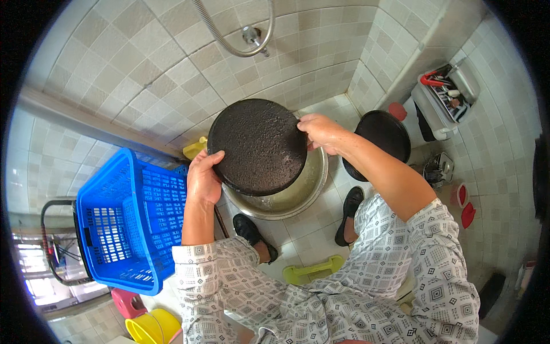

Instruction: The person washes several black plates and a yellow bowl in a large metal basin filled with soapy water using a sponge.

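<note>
A round black pan or griddle (260, 146) with a rough, crusted face is held up between my two hands. My left hand (203, 178) grips its lower left edge, the thumb lying on the face. At its right edge my right hand (318, 132) pinches the rim. Beneath it stands a wide metal basin (300, 202) holding cloudy liquid, partly hidden by the pan. A second round black pan (383, 136) rests to the right, partly behind my right forearm.
Left stands a blue plastic basket (135, 223), with a yellow bucket (148, 329) and a pink stool (127, 303) below. A green plastic object (313, 269) lies between my feet. A utensil holder (447, 99) is at the right wall; a shower hose (223, 41) hangs ahead.
</note>
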`<action>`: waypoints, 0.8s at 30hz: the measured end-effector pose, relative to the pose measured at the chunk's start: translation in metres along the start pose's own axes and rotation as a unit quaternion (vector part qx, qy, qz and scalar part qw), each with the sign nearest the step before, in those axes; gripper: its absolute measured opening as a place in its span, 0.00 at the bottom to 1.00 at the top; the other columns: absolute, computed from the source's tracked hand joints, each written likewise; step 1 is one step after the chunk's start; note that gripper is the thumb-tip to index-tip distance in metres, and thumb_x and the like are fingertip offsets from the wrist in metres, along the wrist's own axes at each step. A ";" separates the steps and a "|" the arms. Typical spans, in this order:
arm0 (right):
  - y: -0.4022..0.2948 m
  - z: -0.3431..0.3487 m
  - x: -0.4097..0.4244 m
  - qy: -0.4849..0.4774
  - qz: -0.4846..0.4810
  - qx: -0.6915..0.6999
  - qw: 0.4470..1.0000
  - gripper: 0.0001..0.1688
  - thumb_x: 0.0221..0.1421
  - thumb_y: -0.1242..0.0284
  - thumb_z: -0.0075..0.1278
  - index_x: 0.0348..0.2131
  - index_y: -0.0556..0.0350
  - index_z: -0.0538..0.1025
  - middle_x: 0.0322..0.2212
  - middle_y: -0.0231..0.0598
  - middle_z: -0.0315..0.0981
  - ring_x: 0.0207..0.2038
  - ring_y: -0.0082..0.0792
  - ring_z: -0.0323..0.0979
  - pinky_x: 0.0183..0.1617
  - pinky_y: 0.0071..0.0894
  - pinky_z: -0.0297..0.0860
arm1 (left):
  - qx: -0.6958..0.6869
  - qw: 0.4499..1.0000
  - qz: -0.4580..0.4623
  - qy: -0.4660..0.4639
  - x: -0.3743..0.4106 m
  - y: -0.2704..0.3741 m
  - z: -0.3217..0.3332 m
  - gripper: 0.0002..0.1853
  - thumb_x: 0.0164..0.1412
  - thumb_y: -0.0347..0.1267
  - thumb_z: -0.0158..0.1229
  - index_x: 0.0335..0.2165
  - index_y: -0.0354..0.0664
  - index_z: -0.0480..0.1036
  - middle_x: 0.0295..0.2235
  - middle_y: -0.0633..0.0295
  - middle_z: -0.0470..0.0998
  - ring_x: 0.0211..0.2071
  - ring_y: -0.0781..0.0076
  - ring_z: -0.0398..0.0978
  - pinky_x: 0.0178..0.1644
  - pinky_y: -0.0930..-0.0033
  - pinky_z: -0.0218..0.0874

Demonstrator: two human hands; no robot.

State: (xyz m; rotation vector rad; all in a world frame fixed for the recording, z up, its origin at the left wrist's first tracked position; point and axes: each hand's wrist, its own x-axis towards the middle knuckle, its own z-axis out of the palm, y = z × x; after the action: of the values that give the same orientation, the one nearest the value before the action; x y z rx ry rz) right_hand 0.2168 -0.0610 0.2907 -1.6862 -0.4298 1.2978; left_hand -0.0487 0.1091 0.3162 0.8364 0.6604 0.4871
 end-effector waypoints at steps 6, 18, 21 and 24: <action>-0.004 -0.002 -0.003 0.028 -0.048 -0.010 0.998 0.17 0.67 0.71 0.42 0.51 0.62 0.72 0.38 0.39 0.75 0.35 0.31 0.74 0.39 0.36 0.70 | 0.081 0.993 -0.035 0.074 0.017 0.002 -0.001 0.17 0.59 0.26 0.60 0.47 0.32 0.73 0.44 0.55 0.80 0.43 0.66 0.78 0.49 0.63 0.69; -0.012 0.001 -0.032 0.030 -0.086 -0.008 0.996 0.18 0.68 0.70 0.43 0.50 0.64 0.73 0.40 0.40 0.76 0.36 0.30 0.71 0.39 0.33 0.68 | 0.223 0.972 -0.037 0.058 0.011 0.015 0.007 0.39 0.56 0.37 0.68 0.58 0.26 0.64 0.52 0.49 0.75 0.50 0.59 0.73 0.54 0.61 0.62; -0.013 -0.004 -0.038 0.042 -0.109 -0.040 0.992 0.18 0.68 0.70 0.44 0.51 0.65 0.71 0.42 0.41 0.76 0.40 0.30 0.72 0.41 0.33 0.68 | 0.317 0.946 0.023 0.072 0.005 0.009 0.013 0.36 0.56 0.38 0.68 0.56 0.25 0.66 0.50 0.49 0.76 0.50 0.59 0.73 0.55 0.61 0.62; -0.013 -0.008 -0.037 0.048 -0.142 -0.070 0.986 0.18 0.68 0.71 0.45 0.52 0.65 0.68 0.43 0.42 0.76 0.42 0.30 0.72 0.44 0.32 0.68 | 0.311 0.949 0.026 0.044 0.007 0.008 0.008 0.27 0.59 0.33 0.66 0.51 0.25 0.70 0.47 0.51 0.78 0.47 0.64 0.75 0.56 0.64 0.63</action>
State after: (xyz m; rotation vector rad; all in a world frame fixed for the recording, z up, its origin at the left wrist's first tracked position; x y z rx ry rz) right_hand 0.2131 -0.0855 0.3222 -1.7221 -0.6904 0.9933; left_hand -0.0392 0.1138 0.3243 1.4368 0.8945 0.3638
